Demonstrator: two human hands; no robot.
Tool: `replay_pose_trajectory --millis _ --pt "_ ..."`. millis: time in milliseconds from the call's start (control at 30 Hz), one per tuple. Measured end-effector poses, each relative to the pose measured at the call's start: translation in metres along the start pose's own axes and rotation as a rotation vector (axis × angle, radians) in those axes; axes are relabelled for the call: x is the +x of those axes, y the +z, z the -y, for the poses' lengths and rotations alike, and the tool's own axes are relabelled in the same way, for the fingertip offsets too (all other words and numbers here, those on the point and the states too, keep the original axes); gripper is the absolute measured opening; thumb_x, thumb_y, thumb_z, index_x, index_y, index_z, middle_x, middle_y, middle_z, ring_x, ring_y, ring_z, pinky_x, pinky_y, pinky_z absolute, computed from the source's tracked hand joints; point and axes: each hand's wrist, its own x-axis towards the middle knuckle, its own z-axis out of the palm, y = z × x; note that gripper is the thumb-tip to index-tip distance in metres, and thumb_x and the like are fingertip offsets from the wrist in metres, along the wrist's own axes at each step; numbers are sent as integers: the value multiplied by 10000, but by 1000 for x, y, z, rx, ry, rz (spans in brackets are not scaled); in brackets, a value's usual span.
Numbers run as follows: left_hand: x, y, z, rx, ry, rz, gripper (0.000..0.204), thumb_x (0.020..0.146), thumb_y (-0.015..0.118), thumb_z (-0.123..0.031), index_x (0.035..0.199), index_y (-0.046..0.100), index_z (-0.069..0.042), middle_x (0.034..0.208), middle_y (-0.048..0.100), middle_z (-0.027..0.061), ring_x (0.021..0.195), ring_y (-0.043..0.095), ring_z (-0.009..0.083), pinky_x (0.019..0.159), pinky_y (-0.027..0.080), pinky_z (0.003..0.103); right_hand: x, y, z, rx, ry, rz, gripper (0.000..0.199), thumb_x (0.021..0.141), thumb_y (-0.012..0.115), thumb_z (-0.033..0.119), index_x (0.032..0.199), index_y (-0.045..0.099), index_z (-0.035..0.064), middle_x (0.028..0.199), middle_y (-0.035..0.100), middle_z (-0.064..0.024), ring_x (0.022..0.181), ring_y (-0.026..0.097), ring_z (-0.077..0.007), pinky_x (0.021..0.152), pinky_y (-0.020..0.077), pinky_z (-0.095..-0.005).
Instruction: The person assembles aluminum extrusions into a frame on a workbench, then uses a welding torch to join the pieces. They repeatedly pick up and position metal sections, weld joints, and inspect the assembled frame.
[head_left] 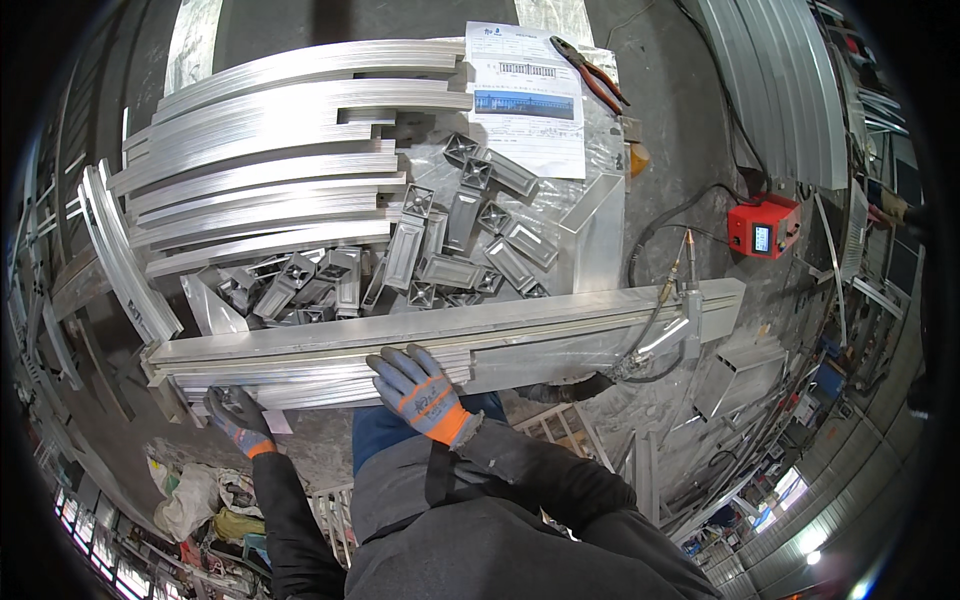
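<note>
Both my hands wear grey and orange work gloves. My right hand [420,394] lies with fingers stretched over a row of thin aluminium strips [325,382], near their right ends. Toward the left ends of those strips, my left hand [238,418] touches their near edge, fingers slightly bent and apart. No separate item shows in either hand. Just beyond the strips runs a long aluminium beam [420,326] across the bench. A torch-like tool with a pointed copper tip [689,238] stands at the beam's right part, with a hose attached.
Beyond the beam lie piled metal post caps [462,215], stacked aluminium profiles [265,115], a printed sheet [525,140] and pliers [592,75]. A red box with a screen [763,228] sits at right, cables running to it. Sacks [190,500] lie at lower left.
</note>
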Motion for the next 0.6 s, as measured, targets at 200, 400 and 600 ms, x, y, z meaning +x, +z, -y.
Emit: replay_pose_trajectory --millis 200,400,600 --pt "-1 -3 -12 -8 -14 -25 638 1043 687 -366 1530 478 -12 1513 518 208 1375 538 356 1100 481 465 0 -2 -1 -13 -10 23 347 871 722 264 1162 687 79 1523 586 -97 1410 530 -292 1171 418 -522" --pt "0 -7 -18 59 -35 -4 615 1037 698 -360 1508 506 -15 1503 532 221 1388 526 365 1108 473 478 -4 -5 -3 40 -11 53 258 902 675 217 1092 714 47 1559 555 -106 1435 505 -306 1202 406 -530" --pt "8 -6 -4 -62 -105 21 647 1000 736 -316 1516 498 -7 1492 553 225 1348 557 365 1100 474 466 -3 -4 2 22 -7 76 277 874 726 292 1065 681 96 1580 534 -111 1451 490 -315 1203 385 -561"
